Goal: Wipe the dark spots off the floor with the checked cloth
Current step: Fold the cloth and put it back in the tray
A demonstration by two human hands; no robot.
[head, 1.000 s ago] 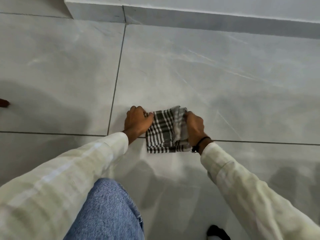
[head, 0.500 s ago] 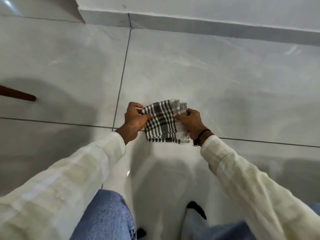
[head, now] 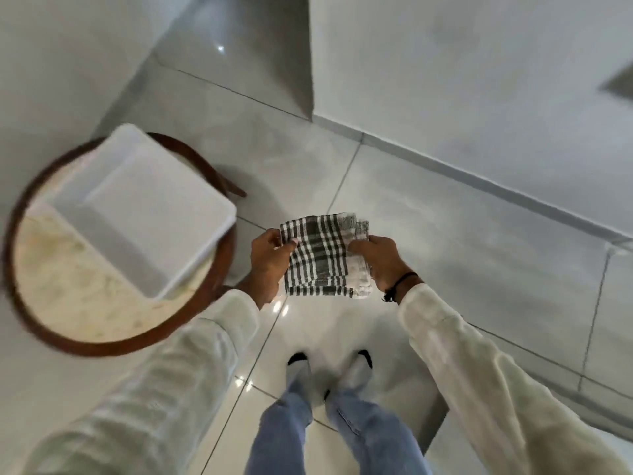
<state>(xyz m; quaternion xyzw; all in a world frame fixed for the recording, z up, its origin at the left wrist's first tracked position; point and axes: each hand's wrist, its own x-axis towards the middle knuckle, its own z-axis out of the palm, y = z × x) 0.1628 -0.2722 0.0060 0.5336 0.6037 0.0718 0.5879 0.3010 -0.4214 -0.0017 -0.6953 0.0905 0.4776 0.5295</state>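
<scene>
Both hands grip the folded checked cloth (head: 323, 257) at chest height above the floor (head: 445, 241), the left hand (head: 269, 262) pinching its left edge and the right hand (head: 380, 262) its right. Close by on the left stands a round table (head: 85, 303) carrying a white tray (head: 137, 207). Below, two feet (head: 329, 368) rest on the tiles. No writing shows anywhere.

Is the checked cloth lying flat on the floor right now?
No, the checked cloth is held up in the air between the left hand and the right hand, above the person's feet.
</scene>
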